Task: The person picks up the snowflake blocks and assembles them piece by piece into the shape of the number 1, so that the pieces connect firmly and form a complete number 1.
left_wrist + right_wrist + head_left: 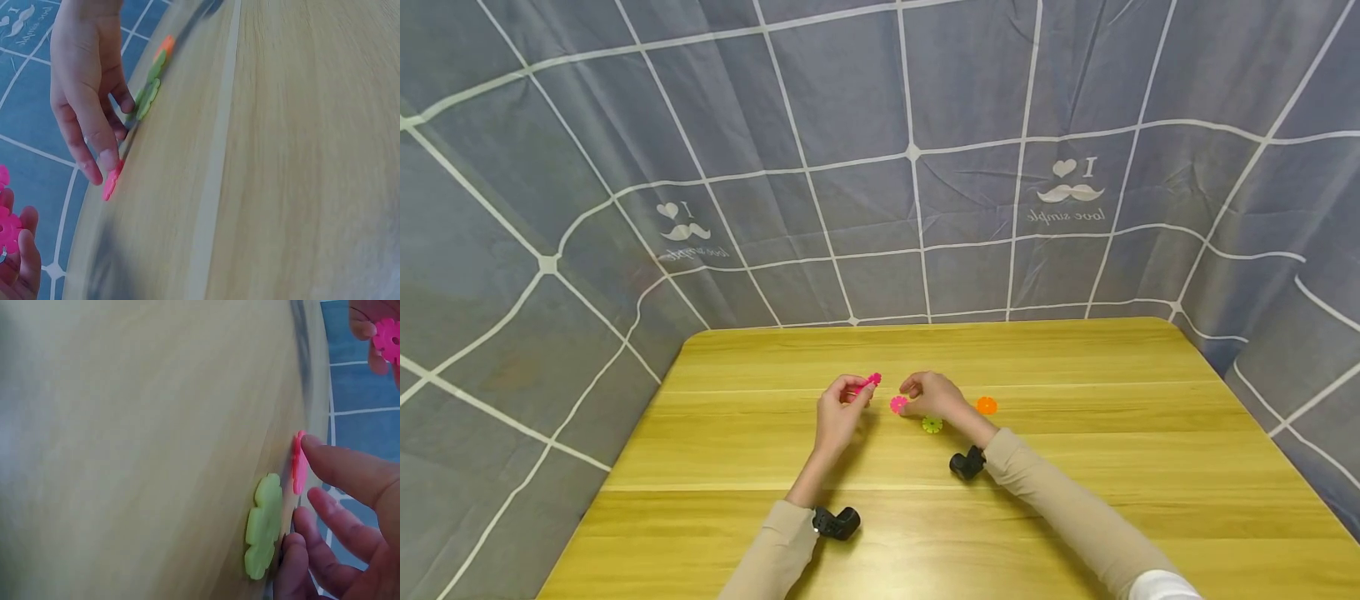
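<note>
My left hand pinches bright pink flower-shaped discs between thumb and fingers, a little above the table. In the left wrist view, two pink shapes show at that hand, one above the other. To the right, a single pink flower disc lies on the table. My right hand is over it, with the thumb at the disc's edge and the other fingers loosely bent and spread apart from it. A lime green flower disc lies just beside those fingers, partly under the hand in the head view.
An orange disc lies right of my right wrist. More green shows near it in the left wrist view. Black wrist cameras hang at both forearms over the wooden table. A grey grid-patterned curtain surrounds the table's back and sides.
</note>
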Motion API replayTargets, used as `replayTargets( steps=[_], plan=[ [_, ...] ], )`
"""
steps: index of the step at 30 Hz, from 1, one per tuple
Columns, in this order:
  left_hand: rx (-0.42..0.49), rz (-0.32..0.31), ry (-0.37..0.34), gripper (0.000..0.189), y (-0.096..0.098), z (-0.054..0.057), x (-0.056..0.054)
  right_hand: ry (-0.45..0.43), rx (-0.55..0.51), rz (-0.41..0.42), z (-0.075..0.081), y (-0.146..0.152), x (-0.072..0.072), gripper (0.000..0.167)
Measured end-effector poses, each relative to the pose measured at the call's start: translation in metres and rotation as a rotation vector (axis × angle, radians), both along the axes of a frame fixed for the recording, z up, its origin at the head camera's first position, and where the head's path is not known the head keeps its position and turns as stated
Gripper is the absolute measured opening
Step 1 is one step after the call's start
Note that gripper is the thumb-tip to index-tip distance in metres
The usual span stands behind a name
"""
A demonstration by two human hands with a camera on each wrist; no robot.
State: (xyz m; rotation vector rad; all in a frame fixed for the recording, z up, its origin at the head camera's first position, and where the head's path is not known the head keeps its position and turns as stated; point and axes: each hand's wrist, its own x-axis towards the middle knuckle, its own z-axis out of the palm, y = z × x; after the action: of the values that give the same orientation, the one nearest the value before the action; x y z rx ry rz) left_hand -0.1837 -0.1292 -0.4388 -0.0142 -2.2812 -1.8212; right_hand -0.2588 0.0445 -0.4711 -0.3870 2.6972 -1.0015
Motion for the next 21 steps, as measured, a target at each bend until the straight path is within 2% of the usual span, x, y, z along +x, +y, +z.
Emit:
replayTargets(
  steps=[11,17,20,21],
  plan=[
    [-0.019,-0.018,-0.008,0.019,0.0032,0.0,0.0004,0.032,0.058,0.057,-0.0039,-0.0005,-0.0028,0.028],
    [0.001,-0.02,-0.005,0.018,0.0063,-0.0003,-0.0007,0.011,0.037,0.038,-0.0019,-0.0001,-0.0023,0.028],
    [0.01,-0.027,-0.009,0.019,0.0073,0.0004,-0.0007,-0.004,0.001,0.046,-0.0007,0.0025,-0.0024,0.027],
    [0.013,-0.028,-0.009,0.019,0.0076,0.0006,-0.0006,0.016,-0.018,0.063,-0.0014,0.004,-0.0027,0.026]
  ],
)
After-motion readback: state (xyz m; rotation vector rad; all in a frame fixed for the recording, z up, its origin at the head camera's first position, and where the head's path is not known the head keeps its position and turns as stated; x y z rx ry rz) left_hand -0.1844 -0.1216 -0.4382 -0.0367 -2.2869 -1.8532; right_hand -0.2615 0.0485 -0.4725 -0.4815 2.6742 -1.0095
